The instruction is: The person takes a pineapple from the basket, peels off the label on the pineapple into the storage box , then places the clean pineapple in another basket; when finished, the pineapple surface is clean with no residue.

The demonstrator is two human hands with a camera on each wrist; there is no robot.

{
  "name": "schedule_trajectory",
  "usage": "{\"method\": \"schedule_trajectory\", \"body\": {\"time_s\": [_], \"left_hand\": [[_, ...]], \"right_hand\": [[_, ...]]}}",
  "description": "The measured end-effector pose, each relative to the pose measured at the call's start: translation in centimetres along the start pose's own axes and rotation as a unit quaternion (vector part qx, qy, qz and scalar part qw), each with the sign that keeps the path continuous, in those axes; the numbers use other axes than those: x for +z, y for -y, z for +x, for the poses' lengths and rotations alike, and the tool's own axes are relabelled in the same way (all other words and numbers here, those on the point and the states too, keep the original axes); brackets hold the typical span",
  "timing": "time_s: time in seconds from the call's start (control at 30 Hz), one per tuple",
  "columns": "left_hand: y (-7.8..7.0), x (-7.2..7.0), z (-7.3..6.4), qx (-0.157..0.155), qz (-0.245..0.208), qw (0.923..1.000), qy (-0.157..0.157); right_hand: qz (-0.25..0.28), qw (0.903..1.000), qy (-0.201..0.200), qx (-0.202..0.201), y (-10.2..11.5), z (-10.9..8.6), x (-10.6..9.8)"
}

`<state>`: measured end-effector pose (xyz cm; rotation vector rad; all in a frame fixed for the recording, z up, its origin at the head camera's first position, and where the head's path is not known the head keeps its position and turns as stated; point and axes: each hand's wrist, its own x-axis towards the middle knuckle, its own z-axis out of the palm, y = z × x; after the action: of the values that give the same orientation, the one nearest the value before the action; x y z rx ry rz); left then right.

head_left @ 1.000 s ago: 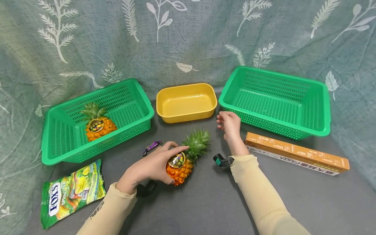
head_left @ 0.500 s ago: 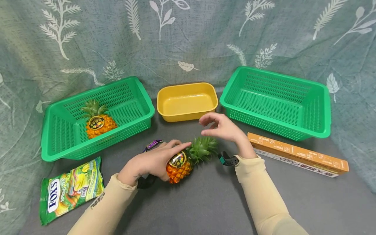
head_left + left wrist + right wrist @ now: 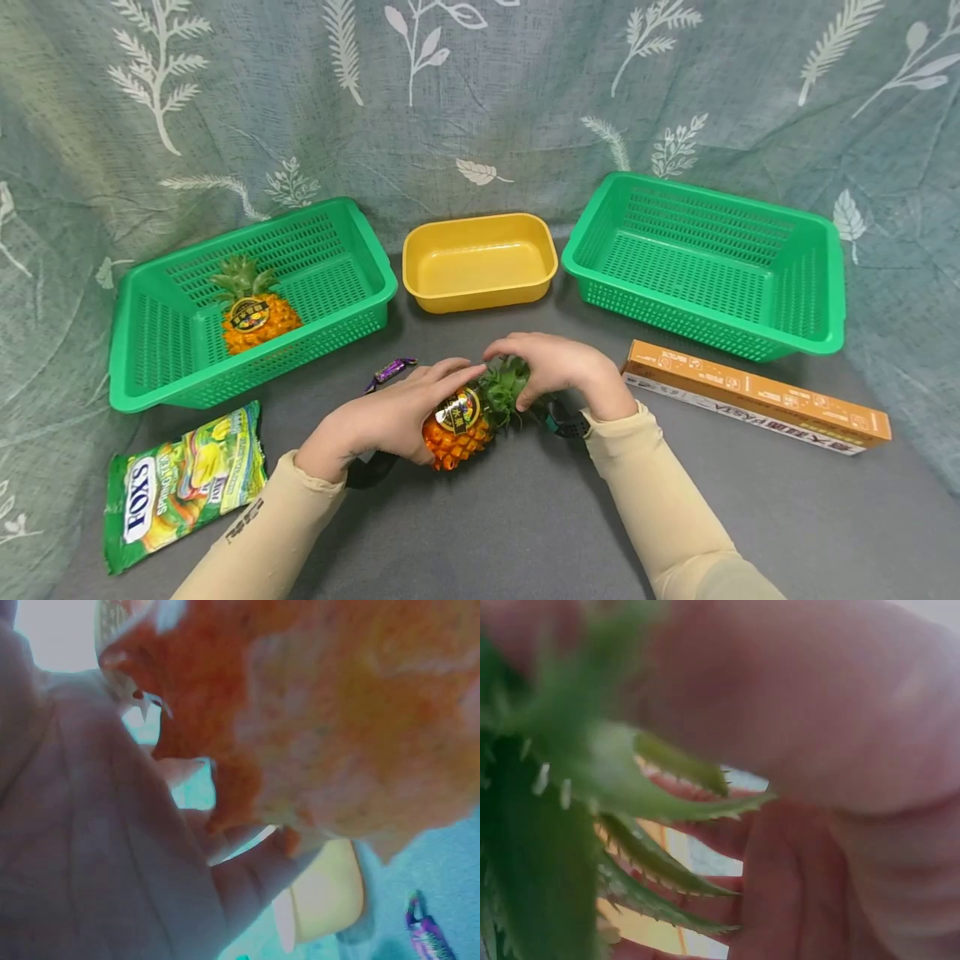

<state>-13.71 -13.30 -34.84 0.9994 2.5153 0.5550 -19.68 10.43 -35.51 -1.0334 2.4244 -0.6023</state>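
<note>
An orange pineapple (image 3: 456, 437) with a black and gold label lies on the grey table, its green crown pointing right and away. My left hand (image 3: 386, 412) grips the fruit's body from the left side. Around the leafy crown (image 3: 502, 385) curl the thumb and fingers of my right hand (image 3: 558, 367). Up close in the left wrist view, the fruit's orange skin (image 3: 337, 712) fills the space beyond the palm. Spiny leaves (image 3: 540, 847) sit between thumb and fingers in the right wrist view. A purple wrapped candy (image 3: 392, 372) lies just behind my left hand.
Left, a green basket (image 3: 292, 367) holds another pineapple (image 3: 258, 321). A yellow bin (image 3: 480, 298) stands at back centre, a second green basket (image 3: 682, 315) at back right. A Fox's candy bag (image 3: 183, 487) lies front left; an orange pasta box (image 3: 757, 396) lies right.
My right hand has come left from beside the right basket and lowered onto the crown, its fingers now round the leaves. My left hand has kept its grip on the pineapple.
</note>
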Motion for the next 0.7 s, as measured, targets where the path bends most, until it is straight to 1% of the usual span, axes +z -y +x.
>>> {"method": "schedule_trajectory", "body": {"time_s": [0.07, 0.13, 0.2, 0.23, 0.27, 0.33, 0.4, 0.47, 0.5, 0.53, 0.6, 0.67, 0.7], "left_hand": [[0.1, 0.3, -0.5, 0.003, -0.016, 0.9997, -0.016], [0.2, 0.7, -1.1, -0.003, -0.048, 0.9981, -0.038], [0.2, 1.2, -1.7, -0.013, -0.085, 0.9933, -0.076], [0.3, 1.5, -2.0, -0.026, -0.106, 0.9893, -0.096], [0.3, 1.9, -2.3, -0.04, -0.127, 0.9839, -0.12], [0.3, 2.7, -2.8, -0.07, -0.169, 0.9678, -0.173], [0.3, 3.6, -3.2, -0.106, -0.206, 0.9482, -0.217], [0.1, 4.5, -3.3, -0.138, -0.233, 0.9294, -0.251], [0.0, 5.0, -3.3, -0.153, -0.247, 0.9204, -0.261], [-0.1, 5.5, -3.2, -0.169, -0.259, 0.9131, -0.266], [-0.5, 6.3, -3.0, -0.195, -0.277, 0.9004, -0.272], [-0.8, 7.0, -2.6, -0.215, -0.286, 0.8929, -0.274], [-0.9, 7.3, -2.4, -0.22, -0.289, 0.8904, -0.275]], "right_hand": [[-0.003, 1.0, 0.003, 0.002, 0.0, 0.1, 0.1], [-0.001, 0.9999, 0.01, 0.011, -0.1, 0.3, 0.2], [0.003, 0.9997, 0.017, 0.018, -0.1, 0.4, 0.3], [0.003, 0.9996, 0.018, 0.02, -0.1, 0.4, 0.3], [0.003, 0.9996, 0.019, 0.022, -0.2, 0.5, 0.3], [0.0, 0.9996, 0.018, 0.02, -0.3, 0.5, 0.3], [-0.005, 0.9997, 0.016, 0.018, -0.3, 0.6, 0.3], [-0.008, 0.9998, 0.013, 0.016, -0.4, 0.5, 0.3], [-0.01, 0.9998, 0.011, 0.015, -0.4, 0.5, 0.3], [-0.011, 0.9998, 0.01, 0.015, -0.4, 0.5, 0.3], [-0.013, 0.9998, 0.007, 0.014, -0.5, 0.4, 0.2], [-0.012, 0.9998, 0.006, 0.012, -0.5, 0.4, 0.2], [-0.011, 0.9999, 0.006, 0.011, -0.5, 0.4, 0.2]]}}
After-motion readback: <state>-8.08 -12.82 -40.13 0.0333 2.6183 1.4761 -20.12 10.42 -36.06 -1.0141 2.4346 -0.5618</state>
